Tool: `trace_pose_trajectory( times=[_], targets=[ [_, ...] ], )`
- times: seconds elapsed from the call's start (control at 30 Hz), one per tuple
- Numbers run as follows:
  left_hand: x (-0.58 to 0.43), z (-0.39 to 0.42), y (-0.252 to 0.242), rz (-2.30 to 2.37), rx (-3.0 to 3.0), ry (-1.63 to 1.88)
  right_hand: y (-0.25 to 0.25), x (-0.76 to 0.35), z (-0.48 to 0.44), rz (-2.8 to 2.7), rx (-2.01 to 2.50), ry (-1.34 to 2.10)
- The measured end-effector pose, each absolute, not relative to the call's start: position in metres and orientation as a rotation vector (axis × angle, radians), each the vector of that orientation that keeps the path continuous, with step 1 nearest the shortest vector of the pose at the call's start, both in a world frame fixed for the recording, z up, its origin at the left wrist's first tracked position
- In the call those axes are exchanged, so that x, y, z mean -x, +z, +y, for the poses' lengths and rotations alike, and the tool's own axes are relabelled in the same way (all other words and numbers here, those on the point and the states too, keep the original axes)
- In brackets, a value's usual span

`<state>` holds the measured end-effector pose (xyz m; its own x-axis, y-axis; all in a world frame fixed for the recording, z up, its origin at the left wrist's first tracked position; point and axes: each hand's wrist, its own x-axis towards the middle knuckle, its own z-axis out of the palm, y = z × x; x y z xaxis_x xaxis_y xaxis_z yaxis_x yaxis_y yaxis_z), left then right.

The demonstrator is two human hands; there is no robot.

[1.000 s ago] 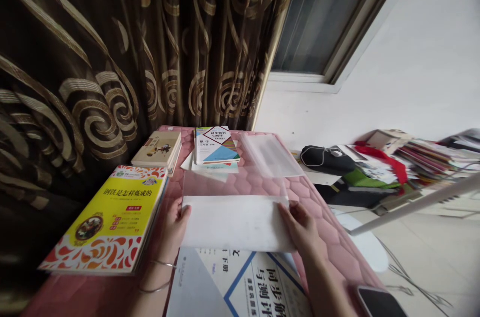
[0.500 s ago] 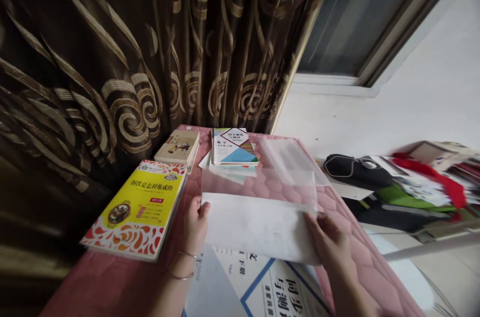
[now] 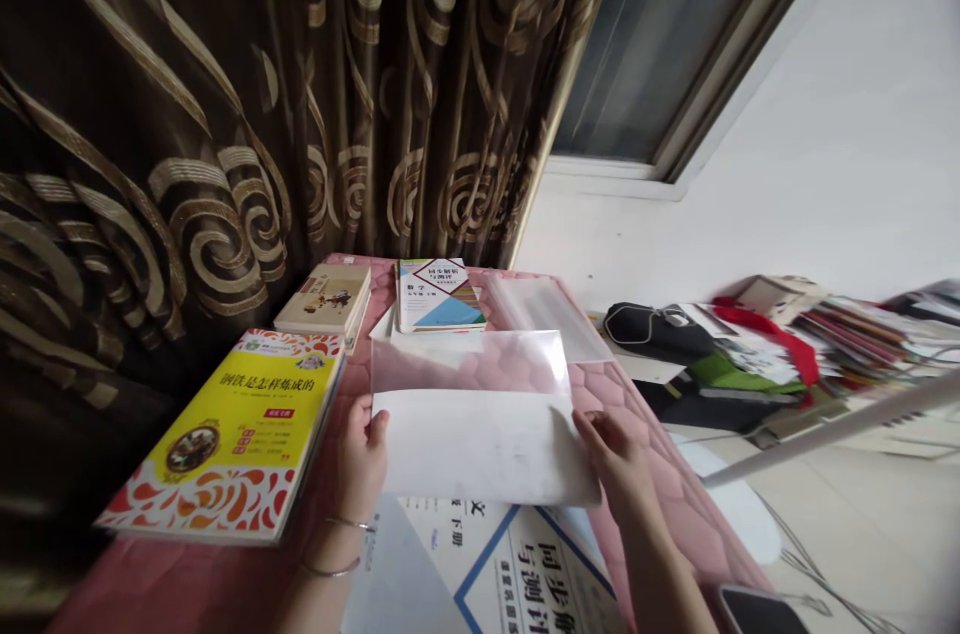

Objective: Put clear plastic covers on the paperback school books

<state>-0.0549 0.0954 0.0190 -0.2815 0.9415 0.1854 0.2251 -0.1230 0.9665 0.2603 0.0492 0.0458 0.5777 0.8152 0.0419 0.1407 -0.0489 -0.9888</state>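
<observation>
My left hand, with two bangles at the wrist, grips the left edge of a white sheet, its thumb on top. At the right edge my right hand pinches the same sheet between thumb and fingers. A clear plastic sleeve stands up beyond the sheet's far edge; whether the sheet sits inside it I cannot tell. Under the sheet lies a large workbook with blue lines and Chinese print, its upper part hidden. A yellow book with red-and-white patterned bands lies left of my left hand.
Small tan books and a math workbook lie at the back of the pink quilted cover. Clear plastic sleeves are behind right. A dark phone-like object is at lower right. A patterned curtain hangs behind.
The view has shifted, so most things appear farther left. Both hands still hold the sheet, and the clear sleeve looks more upright. The dark phone-like object has come into view.
</observation>
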Motion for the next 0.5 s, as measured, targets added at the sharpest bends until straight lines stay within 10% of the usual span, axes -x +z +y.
trace_pose_trajectory(
  times=[0.5],
  targets=[
    [0.0551,0.0910,0.0262,1.512,-1.334,1.447,0.0395,-0.2586,0.0449,-0.725,1.508,0.826]
  ],
)
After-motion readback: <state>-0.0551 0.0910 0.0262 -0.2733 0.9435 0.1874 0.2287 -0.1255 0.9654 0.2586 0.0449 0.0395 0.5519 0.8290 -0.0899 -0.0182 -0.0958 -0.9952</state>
